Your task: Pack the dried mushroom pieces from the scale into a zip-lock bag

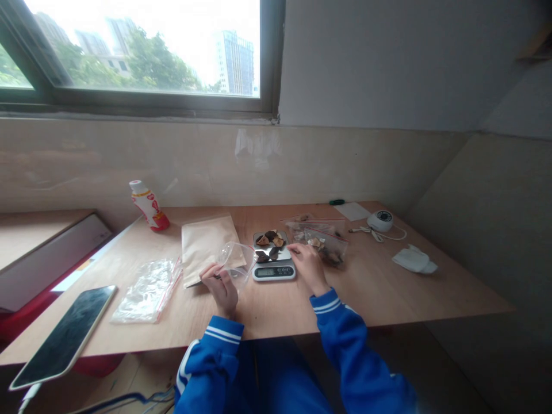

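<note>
My left hand [221, 288] grips the lower edge of a clear plastic zip bag [236, 263], which stands open and looks to hold nothing. Behind that hand lies a kraft paper envelope [209, 248]. My right hand [307, 266] rests beside a digital kitchen scale [273, 272], its fingertips at the scale's right edge, close to several dark brown dried pieces [268, 246] on the steel platform. I cannot tell whether those fingers pinch anything. Just beyond the hand lies a zip bag of brown pieces [326, 246].
On the wooden table stand a red-and-white drink bottle [149, 206] and a flattened plastic bag [148, 291]. A phone [64, 333] lies at the left edge. At the right are a white round device [380, 221] with a cable, a white cloth [414, 260] and a paper sheet [352, 211].
</note>
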The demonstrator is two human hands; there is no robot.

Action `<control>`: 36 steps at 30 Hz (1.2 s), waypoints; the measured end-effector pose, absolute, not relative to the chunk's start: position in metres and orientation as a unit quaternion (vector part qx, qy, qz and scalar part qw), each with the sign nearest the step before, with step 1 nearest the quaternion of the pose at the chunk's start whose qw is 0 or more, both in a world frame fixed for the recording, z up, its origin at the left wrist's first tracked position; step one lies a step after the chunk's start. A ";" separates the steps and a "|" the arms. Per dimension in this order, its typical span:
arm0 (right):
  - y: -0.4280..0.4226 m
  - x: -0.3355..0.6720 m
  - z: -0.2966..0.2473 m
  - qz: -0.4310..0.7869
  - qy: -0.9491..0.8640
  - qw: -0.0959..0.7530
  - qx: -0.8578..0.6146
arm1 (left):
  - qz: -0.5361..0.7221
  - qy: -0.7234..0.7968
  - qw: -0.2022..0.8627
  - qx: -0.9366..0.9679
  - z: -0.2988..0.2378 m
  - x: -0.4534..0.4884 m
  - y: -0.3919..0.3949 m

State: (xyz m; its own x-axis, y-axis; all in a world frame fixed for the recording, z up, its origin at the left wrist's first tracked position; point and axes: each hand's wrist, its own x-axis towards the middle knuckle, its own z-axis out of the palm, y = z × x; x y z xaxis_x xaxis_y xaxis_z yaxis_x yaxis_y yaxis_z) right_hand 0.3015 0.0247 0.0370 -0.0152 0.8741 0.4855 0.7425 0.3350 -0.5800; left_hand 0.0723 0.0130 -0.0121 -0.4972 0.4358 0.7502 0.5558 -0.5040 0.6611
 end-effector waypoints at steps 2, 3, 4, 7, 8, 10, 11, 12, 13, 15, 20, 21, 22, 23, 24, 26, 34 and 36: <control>0.034 0.291 0.034 0.058 -0.720 0.378 -0.579 | -0.711 -0.494 0.041 -0.498 -0.013 0.072 0.013; 0.036 0.289 0.032 0.059 -0.726 0.370 -0.577 | -0.713 -0.492 0.041 -0.498 -0.013 0.072 0.013; 0.035 0.288 0.031 0.064 -0.730 0.371 -0.571 | -0.714 -0.491 0.041 -0.497 -0.012 0.072 0.013; 0.019 0.298 0.028 0.079 -0.729 0.418 -0.536 | -0.711 -0.486 0.054 -0.506 -0.011 0.073 0.012; 0.010 0.304 0.026 0.081 -0.721 0.438 -0.531 | -0.708 -0.484 0.061 -0.511 -0.010 0.074 0.012; -0.009 0.321 0.017 0.084 -0.695 0.467 -0.541 | -0.704 -0.481 0.070 -0.517 -0.008 0.075 0.011; -0.018 0.330 0.011 0.085 -0.677 0.475 -0.556 | -0.704 -0.481 0.073 -0.517 -0.007 0.075 0.011; -0.026 0.338 0.003 0.088 -0.661 0.478 -0.571 | -0.705 -0.481 0.075 -0.516 -0.006 0.075 0.011; -0.032 0.346 -0.006 0.091 -0.646 0.481 -0.586 | -0.706 -0.482 0.075 -0.513 -0.005 0.076 0.011; -0.041 0.359 -0.022 0.100 -0.623 0.481 -0.609 | -0.709 -0.484 0.070 -0.508 -0.004 0.076 0.011; -0.043 0.363 -0.034 0.105 -0.629 0.461 -0.617 | -0.720 -0.500 0.038 -0.481 -0.005 0.075 0.011; -0.043 0.361 -0.032 0.097 -0.640 0.448 -0.617 | -0.721 -0.505 0.029 -0.473 -0.006 0.075 0.011; -0.043 0.359 -0.029 0.085 -0.651 0.435 -0.616 | -0.721 -0.510 0.019 -0.468 -0.007 0.074 0.011; -0.043 0.357 -0.026 0.072 -0.660 0.423 -0.616 | -0.721 -0.514 0.013 -0.465 -0.007 0.074 0.011; -0.044 0.355 -0.024 0.060 -0.667 0.412 -0.617 | -0.720 -0.516 0.009 -0.464 -0.008 0.074 0.011; -0.046 0.353 -0.022 0.045 -0.677 0.391 -0.622 | -0.717 -0.518 0.008 -0.466 -0.009 0.073 0.011; -0.048 0.350 -0.027 0.029 -0.682 0.339 -0.647 | -0.716 -0.520 0.001 -0.465 -0.010 0.073 0.012; -0.048 0.351 -0.029 0.015 -0.667 0.348 -0.658 | -0.717 -0.518 0.005 -0.467 -0.010 0.073 0.012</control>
State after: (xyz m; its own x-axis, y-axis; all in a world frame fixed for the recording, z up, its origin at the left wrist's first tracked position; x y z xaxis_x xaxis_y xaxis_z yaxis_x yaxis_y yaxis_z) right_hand 0.3512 -0.0478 -0.0294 0.1087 0.8884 0.4459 0.8681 0.1337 -0.4781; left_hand 0.0727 0.0120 -0.0098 -0.5634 0.4764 0.6750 0.4916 -0.4633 0.7374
